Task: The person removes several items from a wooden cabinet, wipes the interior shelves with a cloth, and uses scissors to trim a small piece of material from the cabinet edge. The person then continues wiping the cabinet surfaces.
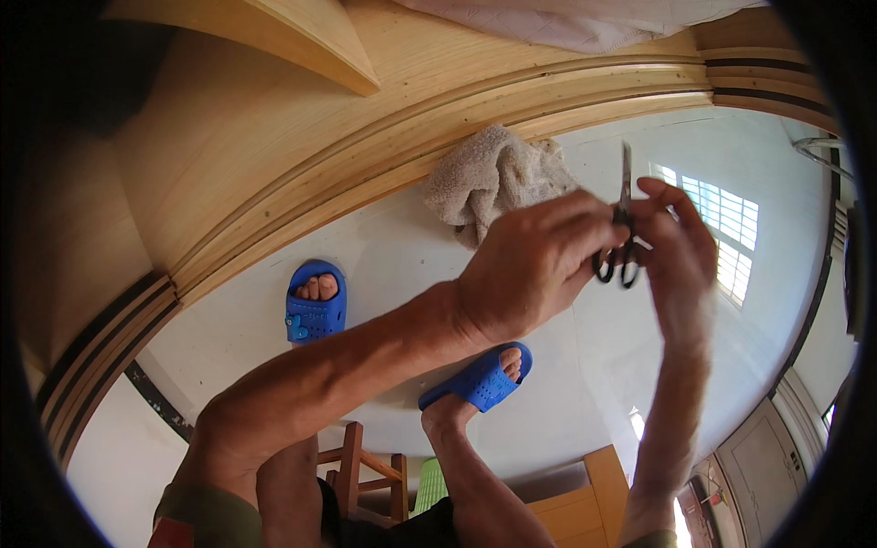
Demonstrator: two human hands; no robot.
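A pair of scissors (626,181) with black finger loops is held up before me, blades pointing to the top of the view. My left hand (538,257) reaches across from the left and pinches the scissors near their pivot with its fingertips. From the right, my right hand (675,250) meets the scissors. Its fingers are bent and partly blurred, and whether they grip the scissors is not clear. A crumpled beige-grey towel (493,171) lies behind my left hand, on the floor against the wooden edge.
A pale wooden ledge (288,212) curves across the top, with a light quilted cloth (548,17) above. My feet, in blue slippers (318,318), stand on the white glossy floor (384,274). Near my legs are a brown wooden stool (351,466) and a green plastic object (430,483).
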